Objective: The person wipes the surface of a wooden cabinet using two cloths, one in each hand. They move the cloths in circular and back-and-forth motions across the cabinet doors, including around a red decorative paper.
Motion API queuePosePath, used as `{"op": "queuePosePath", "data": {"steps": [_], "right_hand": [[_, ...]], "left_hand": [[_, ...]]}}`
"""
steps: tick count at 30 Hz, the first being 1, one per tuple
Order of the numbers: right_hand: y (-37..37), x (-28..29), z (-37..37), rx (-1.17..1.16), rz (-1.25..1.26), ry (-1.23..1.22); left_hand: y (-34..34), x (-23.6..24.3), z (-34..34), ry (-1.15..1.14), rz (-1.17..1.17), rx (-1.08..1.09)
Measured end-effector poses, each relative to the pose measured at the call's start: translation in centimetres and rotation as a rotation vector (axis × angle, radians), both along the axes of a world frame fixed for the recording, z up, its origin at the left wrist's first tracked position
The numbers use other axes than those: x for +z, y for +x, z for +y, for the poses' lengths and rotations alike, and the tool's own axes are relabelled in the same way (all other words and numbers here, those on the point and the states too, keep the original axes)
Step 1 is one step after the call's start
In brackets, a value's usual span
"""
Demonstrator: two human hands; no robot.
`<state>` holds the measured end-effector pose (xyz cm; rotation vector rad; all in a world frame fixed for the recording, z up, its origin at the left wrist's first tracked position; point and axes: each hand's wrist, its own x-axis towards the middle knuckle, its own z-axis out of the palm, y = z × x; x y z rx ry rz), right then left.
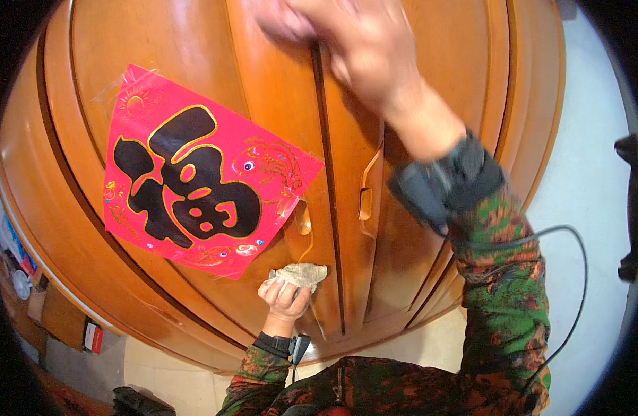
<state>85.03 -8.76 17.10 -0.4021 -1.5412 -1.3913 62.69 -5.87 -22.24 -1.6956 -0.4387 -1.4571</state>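
My left hand (284,298) grips a folded beige cloth (302,272) against the orange-brown wooden cabinet door (354,291), low beside the central seam. My right hand (360,48) is raised at the top of the view over the upper doors, its fingers smeared by motion, so what they hold, if anything, is unclear. A pink-red paper decoration (263,208) with a large black gold-edged character and fish designs is fixed on the left door, turned as a diamond. Two recessed wooden handles (365,204) flank the seam between my hands.
A pale wall (575,173) runs along the right, with a dark object (627,208) at the rim. At lower left are a wooden surface with small items (28,277) and a red-and-white box (92,338). A black cable (579,291) loops from my right wrist. Pale floor (159,360) shows below.
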Motion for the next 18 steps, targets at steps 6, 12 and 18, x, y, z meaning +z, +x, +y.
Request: {"op": "queuePosePath", "data": {"steps": [6,12,18], "right_hand": [[-4.7,2.6,-1.2,1.031,-0.132,-0.833],[-2.7,-9.7,-1.1,-0.005,-0.166,-0.140],[-4.4,-2.7,-0.5,-0.053,-0.079,0.023]], "left_hand": [[-0.1,-0.6,0.1,-0.021,-0.006,-0.017],[-0.1,-0.9,0.6,0.012,-0.021,-0.018],[-0.2,-1.0,0.6,0.002,-0.006,-0.013]]}}
